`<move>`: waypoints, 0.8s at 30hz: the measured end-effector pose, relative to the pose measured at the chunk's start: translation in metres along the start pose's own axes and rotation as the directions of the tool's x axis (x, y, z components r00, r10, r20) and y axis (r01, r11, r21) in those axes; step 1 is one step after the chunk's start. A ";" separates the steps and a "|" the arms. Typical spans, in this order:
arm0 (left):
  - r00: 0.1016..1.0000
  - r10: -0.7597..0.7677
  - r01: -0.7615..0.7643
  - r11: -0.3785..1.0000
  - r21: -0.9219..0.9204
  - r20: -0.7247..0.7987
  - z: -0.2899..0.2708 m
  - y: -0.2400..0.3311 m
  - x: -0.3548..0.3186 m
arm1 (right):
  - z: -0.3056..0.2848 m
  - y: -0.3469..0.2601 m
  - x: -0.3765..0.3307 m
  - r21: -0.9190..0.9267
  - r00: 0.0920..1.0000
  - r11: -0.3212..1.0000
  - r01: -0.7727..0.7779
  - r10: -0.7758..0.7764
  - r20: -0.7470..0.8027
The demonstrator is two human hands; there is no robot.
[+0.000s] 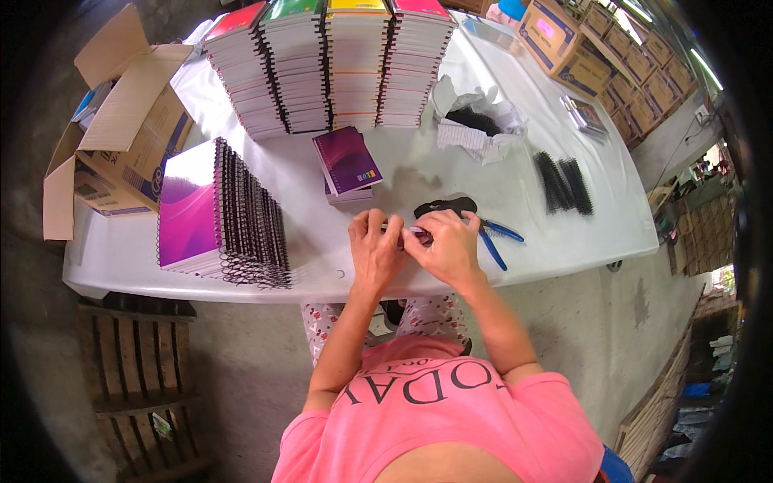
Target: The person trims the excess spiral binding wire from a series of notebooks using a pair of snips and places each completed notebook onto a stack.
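Note:
Both my hands are together near the table's front edge. Between my left hand [375, 248] and my right hand [444, 245], bent fingers pinch a small dark purple item [421, 235] with a whitish edge. My fingers cover most of it, so its kind cannot be told. Just beyond my right hand lies a black object [439, 207], partly hidden. Blue-handled pliers [493, 248] rest to the right of that hand. Farther off, a short pile of small purple notebooks [348, 165] sits with its top one turned askew.
Large purple spiral notebooks [193, 209] stand in a row at left, beside an open carton [133, 153]. Tall notebook stacks [354, 72] rise at the back. White wrapping [483, 121] holds black pieces; black spiral coils [564, 183] lie right. Cartons [555, 40] stand at far right.

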State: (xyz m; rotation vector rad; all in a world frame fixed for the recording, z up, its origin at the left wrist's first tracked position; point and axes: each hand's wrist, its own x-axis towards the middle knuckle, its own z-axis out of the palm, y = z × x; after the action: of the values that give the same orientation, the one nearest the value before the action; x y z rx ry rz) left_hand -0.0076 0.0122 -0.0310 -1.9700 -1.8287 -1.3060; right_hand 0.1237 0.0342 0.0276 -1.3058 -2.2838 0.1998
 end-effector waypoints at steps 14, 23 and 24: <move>0.992 -0.116 0.127 0.929 -0.349 0.051 -0.018 -0.015 -0.002 | -0.008 0.117 0.023 -0.017 0.924 0.952 0.305 -0.291 0.249; 0.971 -0.179 0.236 0.815 -0.529 0.158 -0.015 -0.023 -0.011 | 0.006 0.064 0.015 0.801 0.845 0.571 -0.178 -0.328 0.422; 0.962 -0.197 0.268 0.799 -0.538 0.187 -0.016 -0.021 -0.014 | 0.007 0.064 0.008 0.883 0.890 0.428 -0.191 -0.304 0.340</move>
State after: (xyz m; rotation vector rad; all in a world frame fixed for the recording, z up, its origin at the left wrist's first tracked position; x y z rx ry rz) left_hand -0.0320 -0.0027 -0.0395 -2.1735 -1.9531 -2.0428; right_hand 0.1663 0.0758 0.0013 -0.5685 -1.9347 1.6455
